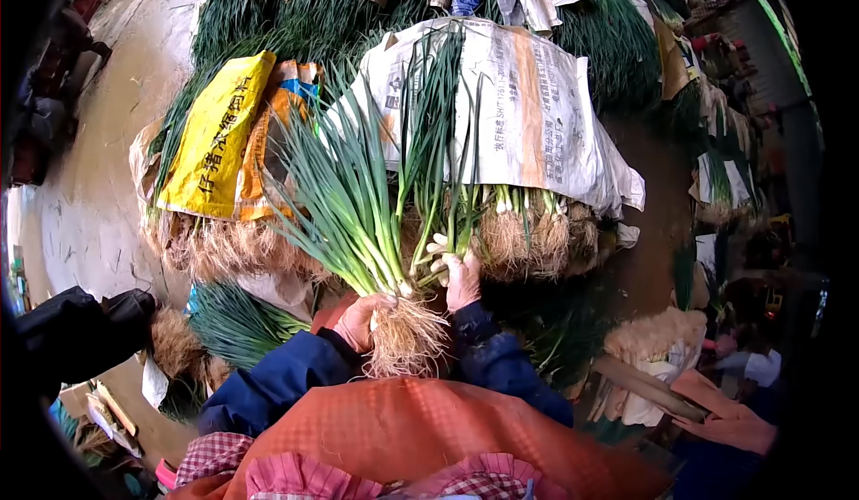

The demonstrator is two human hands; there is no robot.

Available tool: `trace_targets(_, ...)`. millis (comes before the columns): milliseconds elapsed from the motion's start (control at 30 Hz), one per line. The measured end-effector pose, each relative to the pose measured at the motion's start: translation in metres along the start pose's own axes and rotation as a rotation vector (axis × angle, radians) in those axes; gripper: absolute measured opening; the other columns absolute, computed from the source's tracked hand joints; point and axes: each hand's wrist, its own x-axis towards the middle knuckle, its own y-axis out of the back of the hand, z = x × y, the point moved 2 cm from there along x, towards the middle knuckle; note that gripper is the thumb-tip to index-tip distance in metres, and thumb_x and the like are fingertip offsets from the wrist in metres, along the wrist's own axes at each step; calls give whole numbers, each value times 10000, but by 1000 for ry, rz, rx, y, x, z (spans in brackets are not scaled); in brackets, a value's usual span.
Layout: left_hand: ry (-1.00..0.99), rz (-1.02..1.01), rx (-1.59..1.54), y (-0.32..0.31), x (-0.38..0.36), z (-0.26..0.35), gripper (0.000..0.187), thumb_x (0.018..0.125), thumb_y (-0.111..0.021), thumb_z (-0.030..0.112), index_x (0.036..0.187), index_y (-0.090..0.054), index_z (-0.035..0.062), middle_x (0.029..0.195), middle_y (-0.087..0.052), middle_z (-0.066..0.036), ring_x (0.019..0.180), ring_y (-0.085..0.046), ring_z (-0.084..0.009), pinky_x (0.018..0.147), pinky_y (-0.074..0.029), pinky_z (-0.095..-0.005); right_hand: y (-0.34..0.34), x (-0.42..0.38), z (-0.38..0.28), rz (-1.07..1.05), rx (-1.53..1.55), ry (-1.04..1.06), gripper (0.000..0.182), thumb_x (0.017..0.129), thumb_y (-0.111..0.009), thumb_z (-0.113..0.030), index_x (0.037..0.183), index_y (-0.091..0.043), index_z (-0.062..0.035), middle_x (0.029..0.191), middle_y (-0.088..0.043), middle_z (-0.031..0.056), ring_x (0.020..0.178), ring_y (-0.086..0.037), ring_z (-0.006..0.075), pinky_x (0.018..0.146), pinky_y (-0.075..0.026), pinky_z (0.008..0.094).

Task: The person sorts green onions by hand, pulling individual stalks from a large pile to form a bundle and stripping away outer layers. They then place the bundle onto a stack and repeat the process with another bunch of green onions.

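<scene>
A thick bunch of green onions [356,205] stands before my chest, its leaves fanning up and away and its pale roots [405,337] hanging toward me. My left hand [360,323] is wrapped round the white stalks just above those roots. To the right of the bunch, my right hand [461,278] has its fingers curled on a few separate green onion stalks [433,146], whose long leaves lie over a white printed sack [498,111]. The exact grip of the right fingertips is partly hidden by the stalks.
A heap of green onions ahead is partly covered by the white sack and a yellow sack [215,137], roots facing me. More green onions [240,321] lie at lower left. An orange apron [394,428] covers my lap. Further piles [658,343] stand at right.
</scene>
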Motion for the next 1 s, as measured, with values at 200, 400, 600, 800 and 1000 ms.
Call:
trace_targets(200,94,-12,4,-38,-22,10,162,754,-516,73,887,-578,6,889,-606,-135,818,-595,-247,767,-484,-403,13,-11,7,-342,445,-404,322,870,-495,-279,1057,-523,-19,527,-322,-70,388,-267,38,360,-214,201)
trace_targets(400,-29,21,237,-10,-20,4,266,793,-491,207,975,-539,19,943,-591,-126,861,-565,-258,796,-455,-404,-22,-21,-9,-331,88,-332,178,807,-596,-191,686,-541,-73,577,-474,-29,417,-335,36,382,-244,204)
trace_targets(600,-177,46,181,-39,-14,-2,331,752,-528,252,987,-556,20,914,-596,-116,831,-564,-261,785,-457,-375,-23,-8,73,-4,-842,220,341,865,-427,-351,832,-500,-20,723,-521,192,652,-513,300,588,-390,397)
trace_targets(800,-100,67,249,-35,-8,1,327,750,-530,244,985,-556,19,912,-597,-116,828,-565,-260,785,-457,-374,28,3,78,485,-780,121,191,844,-442,-205,882,-510,-31,642,-550,156,554,-530,316,491,-387,426)
trace_targets(1000,-62,80,283,-29,-9,7,322,748,-533,236,983,-557,19,909,-597,-115,825,-566,-259,784,-457,-374,-25,-3,27,-378,196,-465,272,763,-650,-269,812,-479,-63,549,-466,29,414,-375,94,362,-296,254)
